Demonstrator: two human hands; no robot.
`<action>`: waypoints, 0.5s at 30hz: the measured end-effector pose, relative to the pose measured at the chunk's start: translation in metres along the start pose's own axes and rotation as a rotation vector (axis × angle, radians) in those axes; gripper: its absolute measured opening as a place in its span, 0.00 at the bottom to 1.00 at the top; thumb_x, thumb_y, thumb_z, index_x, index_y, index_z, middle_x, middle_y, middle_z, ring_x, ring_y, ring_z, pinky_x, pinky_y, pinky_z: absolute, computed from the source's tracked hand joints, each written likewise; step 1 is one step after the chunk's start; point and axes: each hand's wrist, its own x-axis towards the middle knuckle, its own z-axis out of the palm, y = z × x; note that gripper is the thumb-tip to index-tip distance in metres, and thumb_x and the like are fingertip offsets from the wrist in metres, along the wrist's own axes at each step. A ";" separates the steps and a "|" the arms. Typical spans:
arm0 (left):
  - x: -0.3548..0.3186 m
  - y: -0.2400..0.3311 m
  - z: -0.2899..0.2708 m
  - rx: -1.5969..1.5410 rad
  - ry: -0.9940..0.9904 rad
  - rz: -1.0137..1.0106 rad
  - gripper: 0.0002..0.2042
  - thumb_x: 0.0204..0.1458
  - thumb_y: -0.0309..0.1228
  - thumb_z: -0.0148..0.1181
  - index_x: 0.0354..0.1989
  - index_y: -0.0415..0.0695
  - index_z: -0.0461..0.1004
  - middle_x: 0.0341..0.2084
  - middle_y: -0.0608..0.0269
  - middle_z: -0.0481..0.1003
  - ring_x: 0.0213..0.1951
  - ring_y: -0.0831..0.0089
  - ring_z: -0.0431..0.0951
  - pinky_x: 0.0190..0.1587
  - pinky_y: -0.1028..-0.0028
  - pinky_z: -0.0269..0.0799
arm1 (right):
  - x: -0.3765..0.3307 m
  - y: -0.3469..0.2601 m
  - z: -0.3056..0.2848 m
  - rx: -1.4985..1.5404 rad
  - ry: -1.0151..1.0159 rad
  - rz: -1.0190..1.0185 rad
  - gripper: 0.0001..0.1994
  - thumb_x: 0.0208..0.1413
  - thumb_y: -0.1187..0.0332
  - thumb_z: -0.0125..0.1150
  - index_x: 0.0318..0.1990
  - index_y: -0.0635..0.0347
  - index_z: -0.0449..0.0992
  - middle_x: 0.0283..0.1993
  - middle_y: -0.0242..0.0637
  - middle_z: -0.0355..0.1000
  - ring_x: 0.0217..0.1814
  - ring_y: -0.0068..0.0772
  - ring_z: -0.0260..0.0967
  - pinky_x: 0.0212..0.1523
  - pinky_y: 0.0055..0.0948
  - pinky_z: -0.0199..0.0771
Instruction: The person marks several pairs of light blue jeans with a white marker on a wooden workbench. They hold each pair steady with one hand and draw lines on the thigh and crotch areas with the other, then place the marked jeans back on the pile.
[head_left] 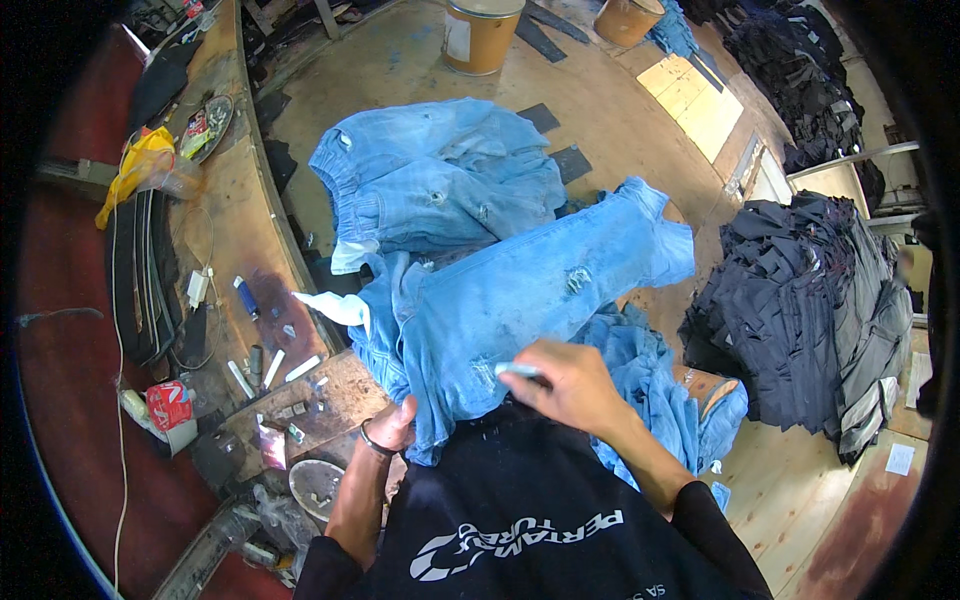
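Observation:
A pair of light blue denim jeans (500,300) lies stretched across in front of me, with frayed worn patches on the leg. My right hand (575,385) is closed around a small pale stick (518,370), its tip by the nearer frayed patch; the hand is slightly blurred. At the near left edge of the jeans, my left hand (388,430) touches the cloth with its thumb up. Its other fingers are mostly hidden. White pocket cloth (335,308) sticks out on the left side of the jeans.
More blue denim (440,170) with an elastic waist lies just beyond. Crumpled denim (635,370) hangs at my right. Dark folded garments (780,300) are piled farther right. A wooden bench (235,220) on the left bears white sticks (302,369) and a blue lighter (246,298). Brown drums (482,40) stand behind.

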 end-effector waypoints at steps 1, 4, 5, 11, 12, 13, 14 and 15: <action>-0.001 0.000 0.001 -0.016 0.015 -0.018 0.61 0.47 0.73 0.62 0.78 0.39 0.46 0.74 0.55 0.59 0.72 0.62 0.62 0.72 0.60 0.60 | 0.001 0.001 -0.001 0.020 -0.041 -0.026 0.10 0.60 0.60 0.69 0.35 0.55 0.78 0.28 0.40 0.74 0.29 0.47 0.76 0.29 0.43 0.75; -0.001 0.003 0.004 0.000 0.071 -0.029 0.68 0.39 0.76 0.65 0.80 0.43 0.39 0.77 0.54 0.54 0.74 0.59 0.59 0.74 0.55 0.58 | 0.006 0.004 -0.004 0.073 0.021 0.012 0.10 0.60 0.60 0.69 0.35 0.55 0.78 0.29 0.40 0.75 0.29 0.48 0.76 0.29 0.43 0.75; -0.002 0.004 0.004 -0.007 0.063 -0.052 0.68 0.39 0.76 0.64 0.80 0.43 0.39 0.77 0.54 0.54 0.74 0.59 0.59 0.74 0.55 0.58 | 0.008 0.005 -0.004 0.098 0.058 0.054 0.10 0.60 0.60 0.69 0.35 0.55 0.78 0.29 0.40 0.75 0.29 0.48 0.76 0.29 0.43 0.75; -0.001 0.007 0.010 -0.025 0.050 -0.052 0.69 0.38 0.77 0.64 0.80 0.42 0.39 0.76 0.54 0.54 0.74 0.59 0.59 0.74 0.56 0.58 | 0.019 0.011 -0.006 0.088 -0.015 0.066 0.11 0.59 0.61 0.72 0.35 0.59 0.80 0.29 0.41 0.76 0.28 0.43 0.76 0.29 0.36 0.73; -0.001 0.006 0.010 -0.061 0.040 -0.083 0.69 0.38 0.77 0.65 0.80 0.42 0.40 0.77 0.55 0.54 0.74 0.60 0.59 0.75 0.56 0.57 | 0.020 0.012 -0.006 0.131 -0.082 0.007 0.11 0.59 0.60 0.72 0.35 0.59 0.80 0.29 0.41 0.76 0.28 0.43 0.76 0.29 0.36 0.73; -0.001 0.006 0.010 -0.052 0.050 -0.080 0.69 0.38 0.76 0.65 0.80 0.42 0.40 0.77 0.55 0.54 0.74 0.60 0.59 0.75 0.56 0.57 | 0.020 0.013 -0.007 0.167 -0.149 -0.075 0.11 0.60 0.60 0.72 0.35 0.58 0.80 0.29 0.41 0.76 0.28 0.43 0.76 0.29 0.36 0.73; -0.001 0.005 0.010 -0.045 0.048 -0.074 0.69 0.39 0.76 0.65 0.80 0.42 0.40 0.77 0.55 0.54 0.74 0.60 0.59 0.75 0.56 0.57 | 0.023 0.016 -0.008 0.114 -0.104 -0.033 0.11 0.60 0.60 0.72 0.35 0.57 0.80 0.29 0.40 0.76 0.28 0.42 0.76 0.28 0.36 0.73; -0.002 0.004 0.010 -0.046 0.059 -0.054 0.68 0.39 0.75 0.65 0.80 0.42 0.40 0.77 0.55 0.54 0.74 0.60 0.59 0.75 0.56 0.57 | 0.025 0.019 -0.010 0.141 -0.089 -0.016 0.11 0.60 0.60 0.72 0.35 0.57 0.80 0.29 0.40 0.76 0.28 0.42 0.76 0.28 0.36 0.73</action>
